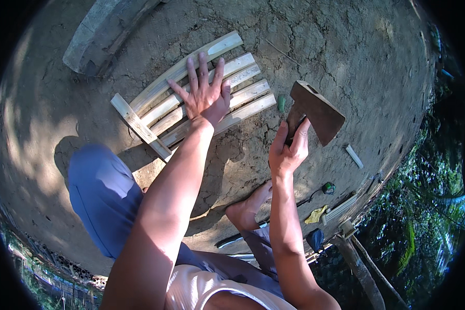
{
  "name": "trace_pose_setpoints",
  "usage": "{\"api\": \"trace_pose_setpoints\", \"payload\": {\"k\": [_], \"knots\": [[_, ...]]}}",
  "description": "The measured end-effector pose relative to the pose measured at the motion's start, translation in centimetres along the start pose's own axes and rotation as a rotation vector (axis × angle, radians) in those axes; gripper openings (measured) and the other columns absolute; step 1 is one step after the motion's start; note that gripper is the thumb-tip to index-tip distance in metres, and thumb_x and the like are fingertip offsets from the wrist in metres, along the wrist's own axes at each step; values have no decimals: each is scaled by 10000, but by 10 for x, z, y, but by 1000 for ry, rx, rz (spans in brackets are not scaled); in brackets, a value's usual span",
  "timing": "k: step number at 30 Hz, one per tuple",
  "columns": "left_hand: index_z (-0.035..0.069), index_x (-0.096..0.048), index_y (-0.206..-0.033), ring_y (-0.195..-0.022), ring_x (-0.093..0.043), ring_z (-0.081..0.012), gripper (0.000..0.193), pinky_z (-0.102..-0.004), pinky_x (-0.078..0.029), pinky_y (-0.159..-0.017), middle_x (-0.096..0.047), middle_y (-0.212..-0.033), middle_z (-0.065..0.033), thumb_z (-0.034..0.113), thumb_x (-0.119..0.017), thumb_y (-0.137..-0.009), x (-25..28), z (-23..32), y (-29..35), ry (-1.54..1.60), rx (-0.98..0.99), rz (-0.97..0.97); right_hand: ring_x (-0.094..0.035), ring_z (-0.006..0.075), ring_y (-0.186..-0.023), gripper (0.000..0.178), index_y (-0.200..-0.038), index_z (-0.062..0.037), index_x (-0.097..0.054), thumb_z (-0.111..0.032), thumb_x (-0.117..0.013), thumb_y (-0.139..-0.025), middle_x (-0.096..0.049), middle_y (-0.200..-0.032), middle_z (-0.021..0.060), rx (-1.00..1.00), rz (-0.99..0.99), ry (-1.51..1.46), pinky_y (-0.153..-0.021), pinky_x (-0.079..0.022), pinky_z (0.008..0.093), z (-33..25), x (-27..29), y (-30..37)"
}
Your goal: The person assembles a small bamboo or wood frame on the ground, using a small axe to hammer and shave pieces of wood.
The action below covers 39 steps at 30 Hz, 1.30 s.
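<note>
Several pale wooden slats (pixel 163 106) lie side by side on the ground, fanning slightly, with a shorter crosspiece (pixel 134 120) set across their left ends. My left hand (pixel 206 98) rests flat on the slats, its fingers spread. In my right hand (pixel 288 152) is a hatchet (pixel 318 113), gripped by the handle close to its rusty brown head. The hatchet is held up to the right of the slats, apart from them. My hand and the head hide most of its handle.
A thick grey timber (pixel 101 39) lies at the far left. To the right on cracked earth are a wood offcut (pixel 354 156), a small green round thing (pixel 328 188) and a yellow scrap (pixel 315 214). My bare foot (pixel 248 206) is near; poles (pixel 359 268) and plants (pixel 413 217) stand lower right.
</note>
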<state>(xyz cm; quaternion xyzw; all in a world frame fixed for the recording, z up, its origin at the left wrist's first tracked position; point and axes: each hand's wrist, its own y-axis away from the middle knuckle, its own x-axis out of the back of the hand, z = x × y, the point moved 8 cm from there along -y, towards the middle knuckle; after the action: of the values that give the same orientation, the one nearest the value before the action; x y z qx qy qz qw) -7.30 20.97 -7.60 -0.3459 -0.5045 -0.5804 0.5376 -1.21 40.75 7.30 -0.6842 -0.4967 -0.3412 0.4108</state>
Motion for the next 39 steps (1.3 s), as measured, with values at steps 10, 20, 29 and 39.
{"api": "trace_pose_setpoints", "payload": {"k": [10,20,29,39], "knots": [[331,-394,-1625,-1628,-113,-370,553,-845,39,-1145,-209,-1754,-110,452,-440,-1088,9,-1,6,56,-30,62,-695,365,-831,665,-1567,-164,-472,-110,-703,-946,-654,-1041,174,-92,-423,107,-686,-579,480,-24,-28,27],[362,-338,-1641,-1633,-118,-344,602,-860,-4,-1145,-169,-1767,-92,514,-438,-1067,-15,0,3,-114,-31,63,-668,129,-661,759,-1528,-7,-453,-348,-808,-950,-702,-944,92,-628,-913,-977,-579,-522,289,-45,-88,76],[363,-283,-1666,-1640,-11,-367,602,-867,46,-1128,-90,-1780,-104,523,-370,-1092,-23,-7,3,-34,-79,61,-560,66,-565,629,-1443,-20,-490,-259,-793,-947,-621,-848,-7,-816,-757,-1202,-493,-449,237,-39,-128,88],[362,-240,-1676,-1637,-13,-373,641,-859,-1,-1144,-77,-1778,-114,536,-421,-1087,-18,-10,1,-118,-78,43,-719,286,-814,629,-1352,-5,-594,-437,-751,-923,-731,-913,162,-867,-552,-736,-763,-558,419,-39,-123,74]]}}
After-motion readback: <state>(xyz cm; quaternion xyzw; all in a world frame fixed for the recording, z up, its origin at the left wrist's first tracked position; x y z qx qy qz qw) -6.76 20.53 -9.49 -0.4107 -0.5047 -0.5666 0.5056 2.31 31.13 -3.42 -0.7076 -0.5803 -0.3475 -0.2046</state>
